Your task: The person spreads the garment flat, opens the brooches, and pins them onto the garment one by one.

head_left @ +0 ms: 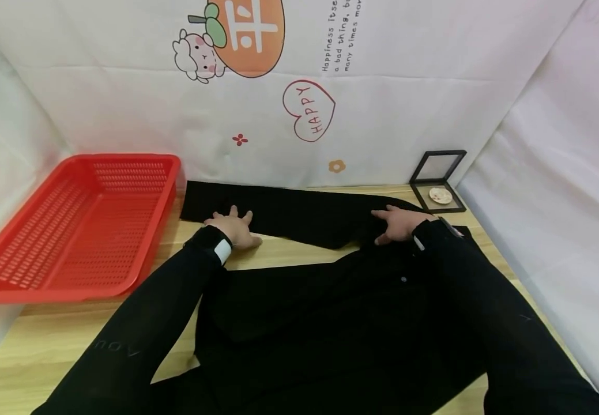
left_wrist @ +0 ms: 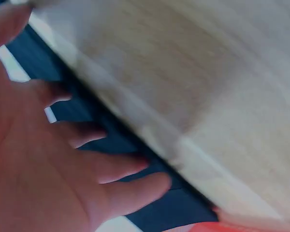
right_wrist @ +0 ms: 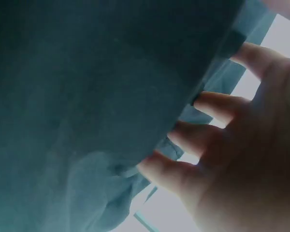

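Observation:
A black shirt [head_left: 320,323] with a small button lies spread on the table, its near part running under my arms. One long sleeve [head_left: 299,213] stretches across the back of the table toward the left. My left hand [head_left: 234,229] is at the sleeve's near edge by the cuff end, fingers spread; the left wrist view shows its fingers [left_wrist: 130,193] extended over the dark cloth. Near the shoulder end, my right hand [head_left: 402,225] rests on the shirt with fingers apart. In the right wrist view its fingertips [right_wrist: 152,162] touch the cloth.
A red plastic basket [head_left: 146,253] stands on the left of the wooden table [head_left: 50,346]. At the back right corner sits a black-framed clear case [head_left: 436,183] with a round pale piece in it. White printed cloth [head_left: 408,115] hangs behind and at the sides.

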The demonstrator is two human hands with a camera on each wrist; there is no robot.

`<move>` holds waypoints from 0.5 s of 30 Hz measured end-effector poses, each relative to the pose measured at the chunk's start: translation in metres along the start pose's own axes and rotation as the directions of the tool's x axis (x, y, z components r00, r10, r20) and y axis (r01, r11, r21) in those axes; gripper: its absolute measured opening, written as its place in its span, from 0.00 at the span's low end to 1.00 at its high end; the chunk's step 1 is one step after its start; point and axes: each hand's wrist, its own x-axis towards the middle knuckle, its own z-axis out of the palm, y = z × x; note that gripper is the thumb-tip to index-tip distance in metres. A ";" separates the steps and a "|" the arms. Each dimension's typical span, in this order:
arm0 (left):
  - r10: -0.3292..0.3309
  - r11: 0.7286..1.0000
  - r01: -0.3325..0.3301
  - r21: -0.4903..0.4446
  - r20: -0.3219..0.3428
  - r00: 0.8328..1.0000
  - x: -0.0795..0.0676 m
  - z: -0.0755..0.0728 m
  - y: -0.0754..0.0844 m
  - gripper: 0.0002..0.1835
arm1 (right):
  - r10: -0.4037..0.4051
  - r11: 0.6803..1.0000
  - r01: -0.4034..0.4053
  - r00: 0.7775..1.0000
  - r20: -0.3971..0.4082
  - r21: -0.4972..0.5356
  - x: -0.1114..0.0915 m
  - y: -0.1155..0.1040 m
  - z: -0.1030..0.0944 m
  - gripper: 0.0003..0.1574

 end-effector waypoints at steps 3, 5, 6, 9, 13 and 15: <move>-0.002 0.994 0.000 0.108 0.022 1.000 -0.012 -0.004 0.014 0.47 | 0.047 0.999 -0.046 0.997 0.054 -0.018 -0.005 0.000 -0.002 0.59; 0.004 0.980 -0.006 0.201 0.006 1.000 -0.018 -0.005 0.025 0.45 | 0.050 0.998 -0.049 0.997 0.064 -0.026 -0.008 0.001 -0.002 0.61; 0.025 0.972 -0.020 0.235 -0.017 1.000 -0.020 -0.005 0.032 0.41 | 0.050 0.999 -0.048 0.996 0.067 -0.025 -0.009 0.001 -0.002 0.61; 0.150 0.963 -0.123 0.240 -0.099 0.984 -0.026 -0.001 0.057 0.29 | 0.062 0.998 -0.060 0.996 0.071 -0.031 -0.010 0.001 0.000 0.63; 0.402 0.910 -0.376 0.174 -0.158 0.902 -0.041 0.012 0.100 0.23 | 0.070 0.997 -0.068 0.995 0.070 -0.030 -0.012 0.000 0.001 0.63; 0.487 0.869 -0.458 0.187 -0.155 0.859 -0.054 0.020 0.117 0.21 | 0.069 0.998 -0.067 0.995 0.068 -0.022 -0.013 -0.001 0.001 0.62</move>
